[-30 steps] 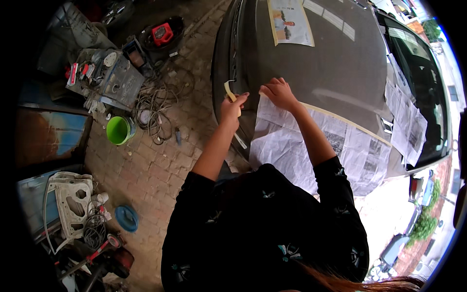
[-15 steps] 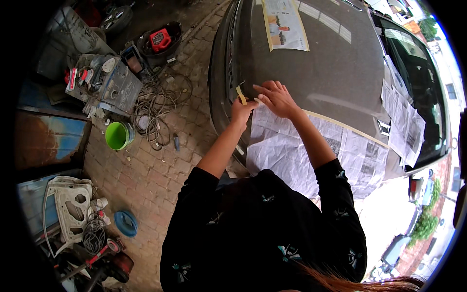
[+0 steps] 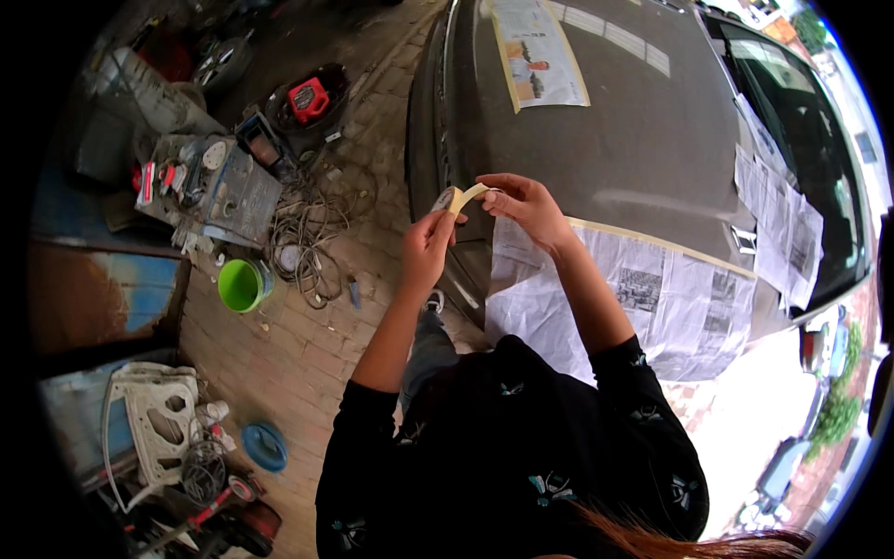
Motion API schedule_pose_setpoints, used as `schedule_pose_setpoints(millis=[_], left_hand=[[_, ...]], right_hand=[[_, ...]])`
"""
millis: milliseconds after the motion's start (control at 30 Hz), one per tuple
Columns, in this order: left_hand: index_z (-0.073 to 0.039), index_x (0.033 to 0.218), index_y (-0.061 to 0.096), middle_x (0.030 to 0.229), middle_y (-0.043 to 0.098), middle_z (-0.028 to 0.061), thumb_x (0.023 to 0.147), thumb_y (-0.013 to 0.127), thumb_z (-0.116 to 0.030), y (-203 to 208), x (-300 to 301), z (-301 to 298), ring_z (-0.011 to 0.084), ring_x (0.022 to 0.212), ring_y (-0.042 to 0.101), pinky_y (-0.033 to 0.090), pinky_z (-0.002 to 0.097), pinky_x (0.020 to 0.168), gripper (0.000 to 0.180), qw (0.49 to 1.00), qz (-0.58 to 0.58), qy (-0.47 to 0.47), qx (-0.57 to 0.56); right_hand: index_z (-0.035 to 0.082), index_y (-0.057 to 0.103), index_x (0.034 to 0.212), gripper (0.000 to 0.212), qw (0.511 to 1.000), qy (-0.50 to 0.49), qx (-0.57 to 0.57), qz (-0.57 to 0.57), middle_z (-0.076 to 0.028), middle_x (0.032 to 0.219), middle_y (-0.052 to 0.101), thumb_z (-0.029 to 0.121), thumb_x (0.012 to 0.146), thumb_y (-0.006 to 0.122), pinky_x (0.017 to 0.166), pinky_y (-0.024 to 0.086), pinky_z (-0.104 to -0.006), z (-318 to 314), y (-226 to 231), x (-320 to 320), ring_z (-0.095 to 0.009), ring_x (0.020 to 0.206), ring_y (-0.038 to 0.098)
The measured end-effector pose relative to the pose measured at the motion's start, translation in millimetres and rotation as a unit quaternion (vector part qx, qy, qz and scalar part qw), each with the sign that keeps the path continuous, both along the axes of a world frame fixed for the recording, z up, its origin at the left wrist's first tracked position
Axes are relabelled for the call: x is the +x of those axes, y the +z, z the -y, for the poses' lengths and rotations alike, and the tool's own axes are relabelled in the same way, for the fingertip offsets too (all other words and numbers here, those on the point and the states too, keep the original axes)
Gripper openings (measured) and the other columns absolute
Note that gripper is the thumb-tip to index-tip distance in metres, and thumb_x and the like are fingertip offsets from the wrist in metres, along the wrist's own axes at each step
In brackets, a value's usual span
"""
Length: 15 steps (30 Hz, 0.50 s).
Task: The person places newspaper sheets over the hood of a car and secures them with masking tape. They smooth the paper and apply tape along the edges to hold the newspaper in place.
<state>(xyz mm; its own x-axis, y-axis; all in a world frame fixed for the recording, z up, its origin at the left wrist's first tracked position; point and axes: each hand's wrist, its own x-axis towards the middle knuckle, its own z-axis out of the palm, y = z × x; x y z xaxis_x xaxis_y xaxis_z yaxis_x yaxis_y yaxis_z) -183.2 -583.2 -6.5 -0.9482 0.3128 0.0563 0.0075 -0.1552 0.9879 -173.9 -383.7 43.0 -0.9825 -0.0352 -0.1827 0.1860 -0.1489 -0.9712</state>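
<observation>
From up here I see one dark car [image 3: 652, 140] filling the upper right, its hood dull grey. Several newspaper sheets are stuck to it: one on the hood top [image 3: 540, 56], a wide band of them [image 3: 652, 298] draped over the near edge under one long strip of masking tape [image 3: 670, 247], and more over the windscreen [image 3: 782, 196]. The brick floor [image 3: 307, 345] lies to the left, carrying one grey machine box [image 3: 228, 186], one tangle of cables [image 3: 312, 238], one white plastic chair frame [image 3: 154, 419], one green bucket [image 3: 244, 284], one red tool [image 3: 309, 98] and one blue disc [image 3: 265, 445]. Two hands meet above the hood's near corner. My left hand [image 3: 426, 247] has its fingers closed round one small roll of masking tape [image 3: 445, 199]. My right hand [image 3: 523, 203] pinches the free end [image 3: 473, 193] of that tape between thumb and fingers, a short yellow length stretched from the roll. The roll sits in the air just above the car's front edge, between both hands
</observation>
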Motion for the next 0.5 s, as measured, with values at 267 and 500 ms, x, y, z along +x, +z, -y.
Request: schedule_pose_setpoints(millis=[267,500], left_hand=[[0.003,0.093,0.070,0.061,0.050,-0.0006,0.097,0.057,-0.015,39,-7,10,0.0058,0.056,0.042,0.031,0.0242,0.051,0.023,0.985,-0.139,-0.040,-0.094],[0.001,0.094,0.072,0.061,0.046,-0.0036,0.097,0.057,-0.014,61,9,2,0.0043,0.056,0.039,0.030,0.0234,0.051,0.021,0.980,-0.094,-0.141,-0.100]], right_hand=[[-0.002,0.066,0.104,0.020,0.993,-0.109,0.002,-0.047,-0.006,0.087,0.068,0.015,0.095,0.064,0.070,0.049,-0.0216,-1,28,40,-0.008,0.075,0.060],[-0.004,0.065,0.109,0.018,0.971,-0.201,0.082,-0.105,-0.009,0.093,0.069,0.001,0.094,0.057,0.076,0.053,-0.0267,-17,78,151,-0.013,0.082,0.064]])
